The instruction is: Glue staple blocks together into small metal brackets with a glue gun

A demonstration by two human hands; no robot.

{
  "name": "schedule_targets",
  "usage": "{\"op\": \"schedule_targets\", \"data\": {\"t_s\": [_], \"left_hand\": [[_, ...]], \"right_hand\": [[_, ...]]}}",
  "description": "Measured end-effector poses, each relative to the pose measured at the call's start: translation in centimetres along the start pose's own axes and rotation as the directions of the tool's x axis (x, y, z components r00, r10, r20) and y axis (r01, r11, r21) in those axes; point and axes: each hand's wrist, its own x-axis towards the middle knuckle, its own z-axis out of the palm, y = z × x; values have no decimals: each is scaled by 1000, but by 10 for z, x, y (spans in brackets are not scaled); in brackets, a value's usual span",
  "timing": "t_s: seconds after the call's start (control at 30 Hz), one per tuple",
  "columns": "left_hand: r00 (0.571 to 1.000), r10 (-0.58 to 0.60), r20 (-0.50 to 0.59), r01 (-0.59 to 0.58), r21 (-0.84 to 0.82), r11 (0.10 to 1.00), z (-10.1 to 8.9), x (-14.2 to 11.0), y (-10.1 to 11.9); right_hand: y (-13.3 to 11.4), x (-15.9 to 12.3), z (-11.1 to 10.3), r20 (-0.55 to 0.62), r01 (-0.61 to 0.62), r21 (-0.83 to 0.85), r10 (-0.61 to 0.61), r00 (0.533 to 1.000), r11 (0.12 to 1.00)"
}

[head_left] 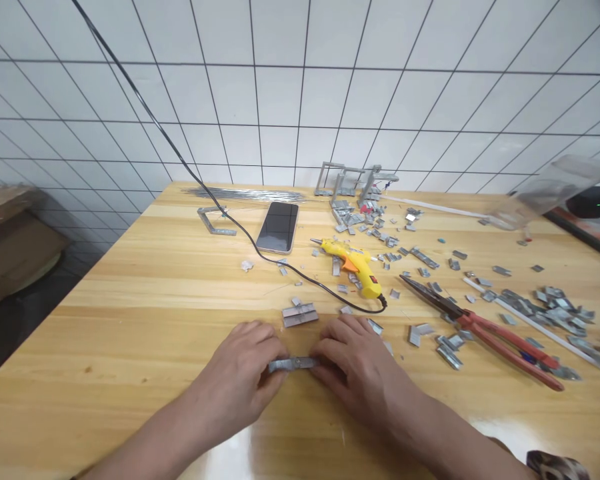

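Grey metal strip [293,364] held level between both hands, left hand [240,373] pinching its left end, right hand [353,363] pinching its right end, low over wooden table [130,320], stacked metal pieces [300,314] just beyond

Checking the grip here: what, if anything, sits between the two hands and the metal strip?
Nothing visible does. The left hand and right hand each pinch one end of the metal strip, low over the table. The small stack of strips lies just beyond, apart from it.
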Motion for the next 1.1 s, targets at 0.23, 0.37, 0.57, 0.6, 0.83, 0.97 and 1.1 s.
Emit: {"op": "schedule_targets", "data": {"t_s": [0.23, 0.37, 0.57, 0.6, 0.83, 0.97, 1.1], "left_hand": [[1000, 14, -7, -14, -3, 1000, 0, 1, -1], [1000, 10, -8, -10, -13, 1000, -1, 1, -1], [999, 28, -19, -29, -27, 999, 3, -1, -4], [999, 34, -23, -34, -24, 999, 4, -2, -4], [997, 56, -50, -58, -33, 998, 5, -1, -5], [997, 62, -52, -64, -31, 997, 6, -1, -5], [997, 58, -44, -59, -29, 998, 6, -1, -5]], "right_hand": [[0, 0, 0, 4, -7, 13, 7, 1000, 1000], [-2, 0, -1, 11, -12, 9, 11, 1000, 1000], [-1, 1, -1, 26, -2, -5, 2, 1000, 1000], [-1, 1, -1, 29, 0, -8, 1, 1000, 1000], [-2, 2, -2, 20, 3, -25, -3, 1000, 1000], [-3, 1, -1, 13, 12, -17, -12, 1000, 1000], [-3, 2, 0, 15, 9, -21, -9, 1000, 1000]]}}
